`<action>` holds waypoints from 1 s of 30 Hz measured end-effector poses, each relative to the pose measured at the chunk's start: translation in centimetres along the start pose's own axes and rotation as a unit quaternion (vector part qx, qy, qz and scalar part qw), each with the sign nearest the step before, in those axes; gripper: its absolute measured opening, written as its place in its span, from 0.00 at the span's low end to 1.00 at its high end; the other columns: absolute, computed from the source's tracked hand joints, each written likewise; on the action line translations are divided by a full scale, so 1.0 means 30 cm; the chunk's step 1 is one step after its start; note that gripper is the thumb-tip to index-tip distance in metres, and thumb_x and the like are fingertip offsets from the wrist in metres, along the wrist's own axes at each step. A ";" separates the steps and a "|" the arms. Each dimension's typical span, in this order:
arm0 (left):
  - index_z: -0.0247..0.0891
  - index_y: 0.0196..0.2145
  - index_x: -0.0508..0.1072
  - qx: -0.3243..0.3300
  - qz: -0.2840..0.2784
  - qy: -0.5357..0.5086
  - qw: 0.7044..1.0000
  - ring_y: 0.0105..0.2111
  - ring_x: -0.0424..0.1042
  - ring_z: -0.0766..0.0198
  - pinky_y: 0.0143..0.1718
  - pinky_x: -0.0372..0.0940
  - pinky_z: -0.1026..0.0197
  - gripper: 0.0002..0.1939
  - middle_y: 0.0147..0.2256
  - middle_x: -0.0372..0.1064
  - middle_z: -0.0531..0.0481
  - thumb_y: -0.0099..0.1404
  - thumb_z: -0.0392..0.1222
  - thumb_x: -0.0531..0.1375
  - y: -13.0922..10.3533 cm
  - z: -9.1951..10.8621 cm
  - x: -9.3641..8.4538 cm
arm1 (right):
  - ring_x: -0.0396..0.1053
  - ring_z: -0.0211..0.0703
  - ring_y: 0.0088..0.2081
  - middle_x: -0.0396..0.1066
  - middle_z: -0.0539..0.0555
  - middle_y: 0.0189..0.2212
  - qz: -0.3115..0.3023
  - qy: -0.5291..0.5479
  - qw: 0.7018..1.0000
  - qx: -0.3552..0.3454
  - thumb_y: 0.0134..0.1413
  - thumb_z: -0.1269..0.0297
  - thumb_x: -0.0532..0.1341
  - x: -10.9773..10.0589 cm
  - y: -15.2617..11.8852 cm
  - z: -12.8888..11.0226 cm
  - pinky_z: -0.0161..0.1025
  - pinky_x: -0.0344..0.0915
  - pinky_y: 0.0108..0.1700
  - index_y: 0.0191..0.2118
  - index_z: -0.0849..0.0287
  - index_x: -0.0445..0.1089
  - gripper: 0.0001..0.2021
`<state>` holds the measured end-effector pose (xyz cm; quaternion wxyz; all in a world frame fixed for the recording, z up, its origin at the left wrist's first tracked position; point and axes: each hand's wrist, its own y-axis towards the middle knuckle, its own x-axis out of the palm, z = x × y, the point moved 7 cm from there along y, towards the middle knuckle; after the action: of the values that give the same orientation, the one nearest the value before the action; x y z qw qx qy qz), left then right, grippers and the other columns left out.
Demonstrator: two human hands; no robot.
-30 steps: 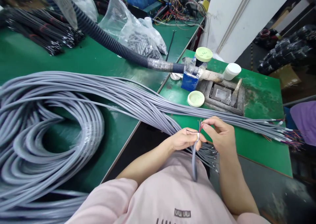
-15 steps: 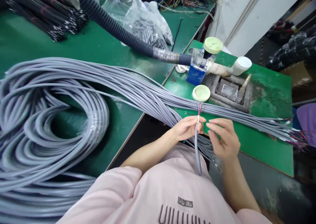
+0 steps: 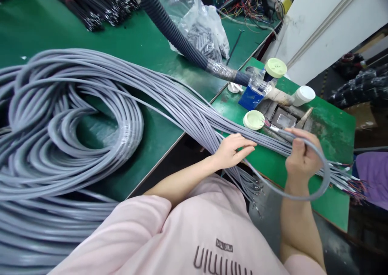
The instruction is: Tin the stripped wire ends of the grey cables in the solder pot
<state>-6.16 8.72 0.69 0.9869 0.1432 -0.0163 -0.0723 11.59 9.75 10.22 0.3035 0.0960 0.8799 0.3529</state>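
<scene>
My right hand point(image 3: 304, 155) pinches a grey cable point(image 3: 326, 177) close to its end. The cable's white-banded tip, with thin coloured wires, points left at the shallow pale-green dish point(image 3: 254, 120); whether the wires touch its contents I cannot tell. From my right hand the cable curves round in a wide loop and back beneath my left hand point(image 3: 234, 150). That hand is empty, its fingers stretched and thumb apart, just in front of a long bundle of grey cables point(image 3: 194, 111).
A square metal pot point(image 3: 285, 120) sits behind the dish, under a ribbed hose point(image 3: 176, 30) with a blue box point(image 3: 251, 97). A white tub point(image 3: 304, 95) and green-lidded jar point(image 3: 275, 67) stand nearby. Coiled cables point(image 3: 130, 133) fill the left. A purple-clothed person point(image 3: 371, 178) is at right.
My right hand has taken the cable from my left hand and carried its end right, turning the wires toward the dish. My left hand has let go. The view has shifted.
</scene>
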 end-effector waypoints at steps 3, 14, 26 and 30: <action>0.39 0.38 0.79 0.103 0.067 0.157 0.980 0.32 0.68 0.61 0.41 0.58 0.54 0.13 0.29 0.75 0.46 0.65 0.48 0.58 -0.001 0.005 -0.056 | 0.75 0.49 0.40 0.77 0.56 0.36 -0.010 -0.019 0.999 0.039 0.63 0.58 0.55 0.036 0.091 0.059 0.51 0.70 0.48 0.42 0.57 0.73 0.12; 0.41 0.40 0.78 0.144 0.082 0.217 0.962 0.35 0.70 0.60 0.44 0.56 0.54 0.11 0.31 0.76 0.48 0.66 0.44 0.57 -0.002 -0.040 -0.066 | 0.75 0.45 0.37 0.78 0.56 0.33 -0.093 -0.056 0.993 0.044 0.62 0.56 0.55 0.206 0.204 0.199 0.44 0.69 0.44 0.39 0.60 0.75 0.15; 0.42 0.41 0.78 0.118 0.046 0.217 0.968 0.36 0.70 0.59 0.45 0.55 0.53 0.11 0.32 0.75 0.47 0.65 0.46 0.57 0.004 -0.067 -0.052 | 0.75 0.46 0.38 0.78 0.55 0.32 -0.114 -0.067 0.991 0.029 0.62 0.57 0.56 0.261 0.212 0.214 0.44 0.68 0.44 0.38 0.60 0.75 0.14; 0.42 0.41 0.78 0.111 0.046 0.216 0.969 0.36 0.70 0.59 0.46 0.54 0.53 0.12 0.32 0.75 0.47 0.66 0.46 0.57 0.004 -0.068 -0.053 | 0.75 0.46 0.38 0.78 0.56 0.33 -0.088 -0.074 0.993 0.023 0.62 0.58 0.55 0.199 0.231 0.194 0.44 0.67 0.45 0.39 0.59 0.76 0.14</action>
<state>-7.63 9.63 -1.26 0.9471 0.2636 0.1828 0.0079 10.03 20.39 8.86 0.3955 0.0504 0.8678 0.2967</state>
